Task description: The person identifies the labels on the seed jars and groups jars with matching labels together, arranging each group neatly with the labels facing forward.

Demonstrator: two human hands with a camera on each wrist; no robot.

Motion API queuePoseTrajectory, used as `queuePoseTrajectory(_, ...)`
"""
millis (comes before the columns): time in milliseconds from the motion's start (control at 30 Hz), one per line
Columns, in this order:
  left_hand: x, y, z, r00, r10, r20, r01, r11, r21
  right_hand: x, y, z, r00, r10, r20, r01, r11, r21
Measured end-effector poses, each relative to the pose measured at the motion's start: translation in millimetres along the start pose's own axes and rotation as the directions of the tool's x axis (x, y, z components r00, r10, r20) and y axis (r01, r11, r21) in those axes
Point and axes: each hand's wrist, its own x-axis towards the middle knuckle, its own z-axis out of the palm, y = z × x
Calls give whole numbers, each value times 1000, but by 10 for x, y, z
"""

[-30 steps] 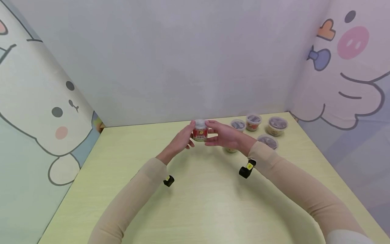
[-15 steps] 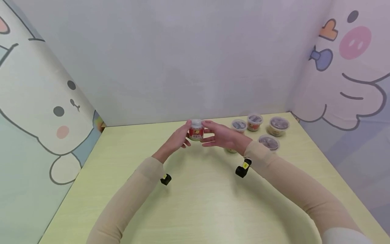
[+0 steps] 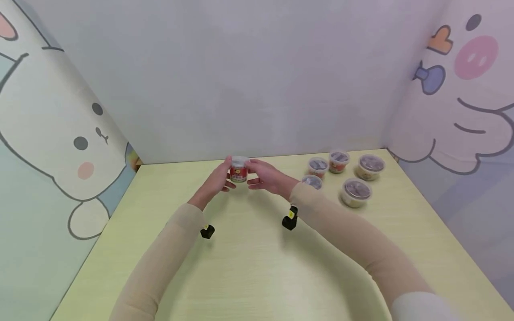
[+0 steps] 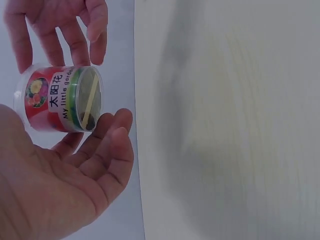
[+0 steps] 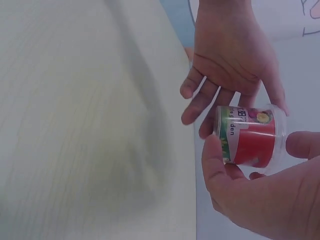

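A small clear plastic cup (image 3: 238, 171) with a red label and a clear lid is held upright between my two hands near the table's back edge. My left hand (image 3: 217, 179) grips its left side, thumb near the lid and fingers curled underneath and behind. From the other side my right hand (image 3: 271, 176) holds it with thumb and fingertips. In the left wrist view, the cup (image 4: 45, 102) reads "My little garden", and a pale stick (image 4: 90, 102) shows through its base. Flowers on the label of the cup (image 5: 255, 142) also show in the right wrist view.
Several lidded tubs stand at the table's back right, among them a wide tub (image 3: 356, 192), another wide tub (image 3: 370, 167) and a small red-labelled cup (image 3: 339, 161). My right sleeve partly hides a further tub (image 3: 312, 181). A pale curtain (image 3: 257, 80) hangs behind the table (image 3: 249, 263).
Both hands have carried the cup leftward along the back of the table. The right forearm has moved left with it, uncovering more of the tubs on the right.
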Motion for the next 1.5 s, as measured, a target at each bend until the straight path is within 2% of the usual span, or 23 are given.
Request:
queuePoseTrajectory(233,50,-170,-225,997,-41,-68,40,999,-13,278,66,298,997,-46,-65,48,998,41)
queuePoseTrajectory(400,57,-241,-333,992,-71,-108,71,997,-2,453,94,410,987,-84,-141,86,996,10)
queuePoseTrajectory(567,64,-337,-426,981,-98,-165,104,994,31,663,160,532,965,-144,-219,141,990,-30)
queuePoseTrajectory(733,90,-432,-480,973,-108,-204,112,994,8,793,258,650,930,-231,-286,206,972,-114)
queuePoseTrajectory(867,97,-497,-469,977,-126,-173,126,992,-11,835,336,684,911,-265,-317,221,961,-166)
queuePoseTrajectory(1167,112,-543,-460,989,-127,-78,123,991,-62,924,391,647,919,-244,-310,191,963,-191)
queuePoseTrajectory(1333,143,-545,-435,988,-133,-81,128,990,-64,966,387,618,927,-211,-310,156,969,-194)
queuePoseTrajectory(1500,157,-538,-411,987,-132,-90,127,990,-56,999,418,604,919,-224,-325,158,963,-219)
